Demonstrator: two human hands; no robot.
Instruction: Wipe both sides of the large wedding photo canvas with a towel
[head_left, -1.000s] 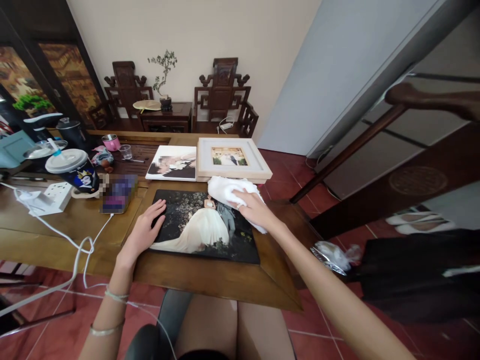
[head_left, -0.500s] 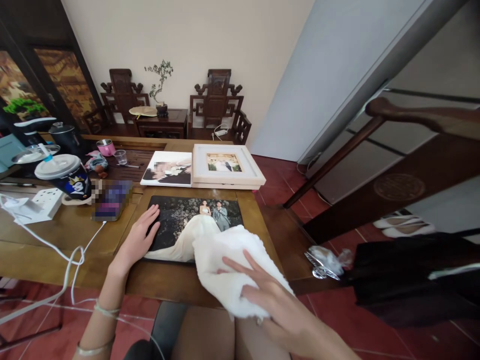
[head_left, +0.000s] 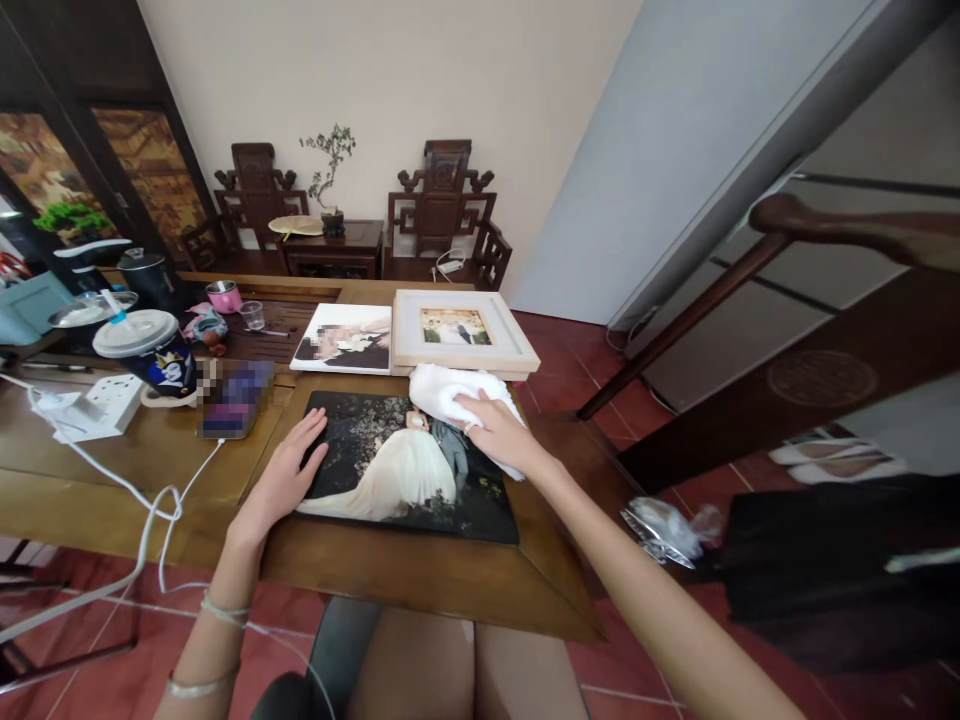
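A dark wedding photo panel (head_left: 405,470) lies flat on the wooden table (head_left: 420,575), near its front edge. My left hand (head_left: 289,462) rests on the panel's left edge with its fingers stretched out. A white cloth (head_left: 450,388) is bunched under my right hand (head_left: 491,430), whose fingers press into it. The cloth covers the panel's upper right corner and hides the upper part of the figures. It reaches close to the pale framed photo (head_left: 465,330) behind.
A white-edged photo print (head_left: 343,338) lies beside the frame. At left are a phone (head_left: 236,398) on a charging cable, a white power strip (head_left: 112,408) and a lidded drink cup (head_left: 154,350). A wooden chair (head_left: 750,400) stands at right.
My right hand has moved the white cloth from the panel's lower right up to its upper right corner, uncovering the lower right. My left hand stays on the left edge.
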